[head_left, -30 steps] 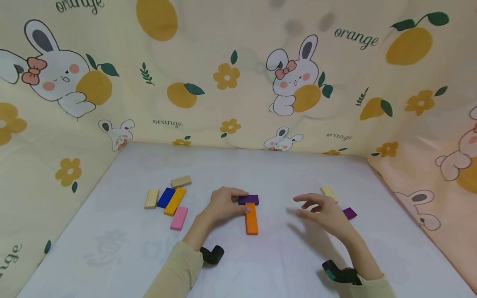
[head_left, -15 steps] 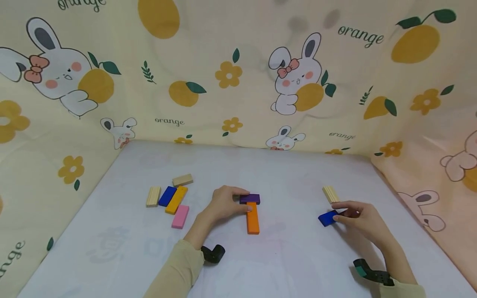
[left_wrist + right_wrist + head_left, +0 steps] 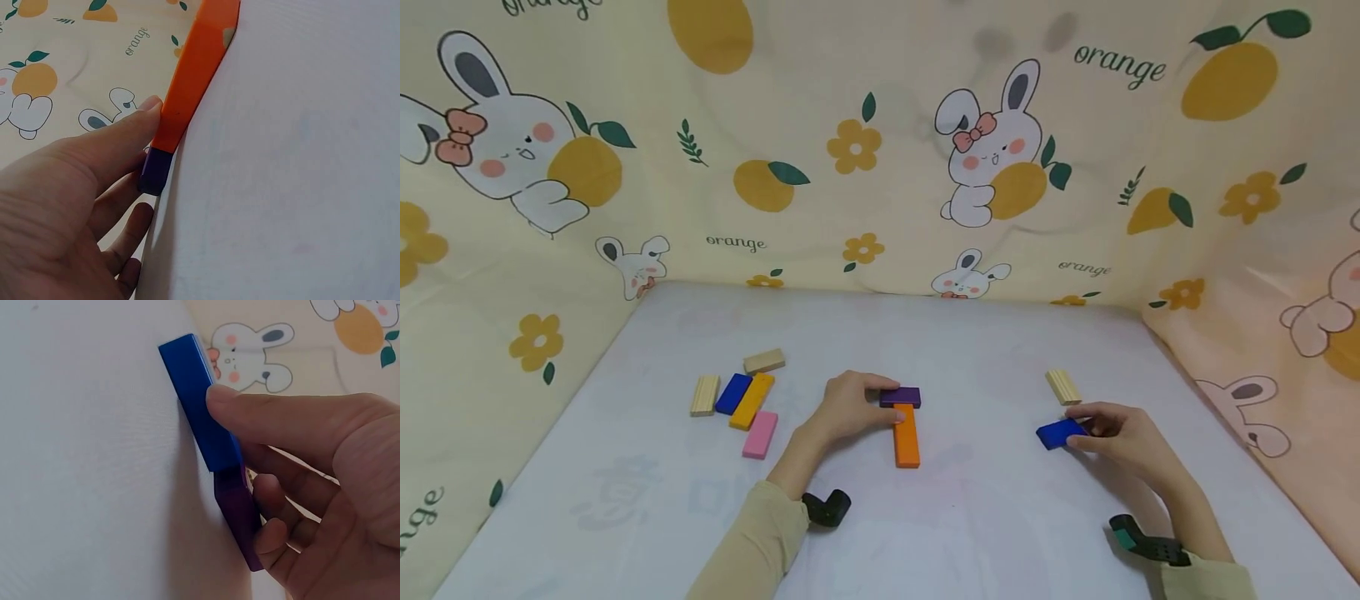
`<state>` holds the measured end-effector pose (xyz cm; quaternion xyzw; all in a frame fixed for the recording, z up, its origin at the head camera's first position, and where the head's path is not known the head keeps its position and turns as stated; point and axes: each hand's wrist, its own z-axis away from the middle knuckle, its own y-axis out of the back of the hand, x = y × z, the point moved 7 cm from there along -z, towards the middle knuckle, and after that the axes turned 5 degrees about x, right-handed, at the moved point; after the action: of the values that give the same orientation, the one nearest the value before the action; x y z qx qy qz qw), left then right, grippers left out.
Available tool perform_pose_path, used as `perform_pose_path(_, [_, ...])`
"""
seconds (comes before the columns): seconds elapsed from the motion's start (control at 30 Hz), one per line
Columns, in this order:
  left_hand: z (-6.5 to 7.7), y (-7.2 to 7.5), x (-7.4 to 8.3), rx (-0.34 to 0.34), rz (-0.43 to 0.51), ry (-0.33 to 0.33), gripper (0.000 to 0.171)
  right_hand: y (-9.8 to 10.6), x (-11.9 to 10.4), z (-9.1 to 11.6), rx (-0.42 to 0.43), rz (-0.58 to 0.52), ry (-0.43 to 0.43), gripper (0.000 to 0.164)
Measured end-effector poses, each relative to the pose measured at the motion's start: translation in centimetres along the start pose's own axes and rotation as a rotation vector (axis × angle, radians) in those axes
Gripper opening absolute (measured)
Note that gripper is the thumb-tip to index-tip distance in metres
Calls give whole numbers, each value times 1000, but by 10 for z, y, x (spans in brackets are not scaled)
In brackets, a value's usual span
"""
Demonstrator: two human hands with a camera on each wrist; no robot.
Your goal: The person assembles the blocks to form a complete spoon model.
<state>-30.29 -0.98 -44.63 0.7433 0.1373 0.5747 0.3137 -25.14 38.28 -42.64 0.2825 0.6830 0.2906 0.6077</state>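
Observation:
Two blocks form a T in mid-table: a dark purple block crosswise at the far end of an orange block. My left hand pinches across their junction, index finger at the purple block and thumb on the orange one's side, as the left wrist view also shows. To the right, my right hand pinches a blue block between thumb and fingers. In the right wrist view a purple block lies just beyond the blue one, beside the curled lower fingers; the hand hides it in the head view.
At the left lie another blue block, a yellow block, a pink block, a plain wooden block and a ridged wooden block. Another ridged wooden block lies beyond my right hand. Patterned cloth walls enclose the table.
My right hand has moved right from its hover with nothing held and taken hold of the blue block, which has since shifted slightly. The left hand and the T have stayed put.

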Motion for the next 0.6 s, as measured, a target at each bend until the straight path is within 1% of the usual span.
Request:
perform_pose_path(0.2, [0, 0, 0, -4, 2, 12, 46, -3, -4, -1, -11, 31, 5, 51])
perform_pose_path(0.3, [1, 0, 1, -6, 5, 18, 46, -8, -9, 0, -50, 36, 14, 53])
perform_pose_path(0.37, [1, 0, 1, -8, 6, 21, 46, -11, -13, 2, -96, 13, 22, 53])
perform_pose_path(0.47, [1, 0, 2, -10, 9, 24, 46, -16, -17, 4, -172, -50, 42, 52])
perform_pose_path(0.6, [1, 0, 2, -9, 12, 33, 46, -19, -19, 5, -234, -141, 72, 56])
